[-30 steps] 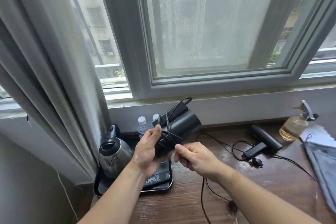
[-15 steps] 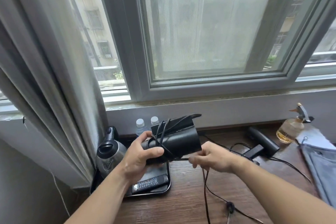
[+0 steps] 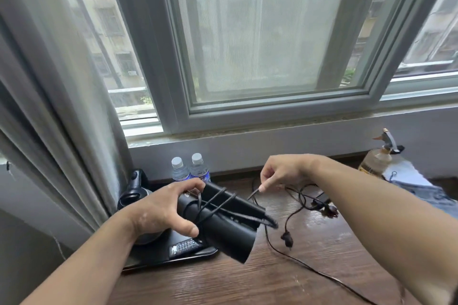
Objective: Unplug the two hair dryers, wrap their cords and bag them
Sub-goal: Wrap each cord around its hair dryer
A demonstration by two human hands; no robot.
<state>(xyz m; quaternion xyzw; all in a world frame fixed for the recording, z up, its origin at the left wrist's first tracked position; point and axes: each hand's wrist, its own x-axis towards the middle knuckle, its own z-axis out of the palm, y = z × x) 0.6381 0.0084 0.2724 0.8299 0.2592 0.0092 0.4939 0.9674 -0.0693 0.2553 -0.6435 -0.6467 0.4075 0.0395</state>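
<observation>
Hair dryer [image 3: 223, 225], black and folded, held in the air above the front of the wooden desk [image 3: 247, 285] and the black tray [image 3: 193, 256]; the left hand [image 3: 158, 213] is clamped around its rear end, thumb below and fingers over the top, which presumably pins the turns already laid and keeps the body steady as a spool. Several turns of cord [image 3: 215, 203] cross the barrel. The right hand [image 3: 280, 172], raised just beyond the dryer, pinches the free cord between thumb and forefinger, apparently to keep it taut for a further turn; the plug [image 3: 287, 239] dangles below, unplugged. Count: two hair dryers, the second dryer [image 3: 322, 199] lying largely hidden behind the right forearm with its cord loose on the desk; two water bottles [image 3: 188, 168]; one kettle [image 3: 135, 197]; one remote control [image 3: 184, 246] on the tray; one spray bottle [image 3: 378, 158]; grey fabric [image 3: 421, 188] at far right, possibly the bag, not certain
</observation>
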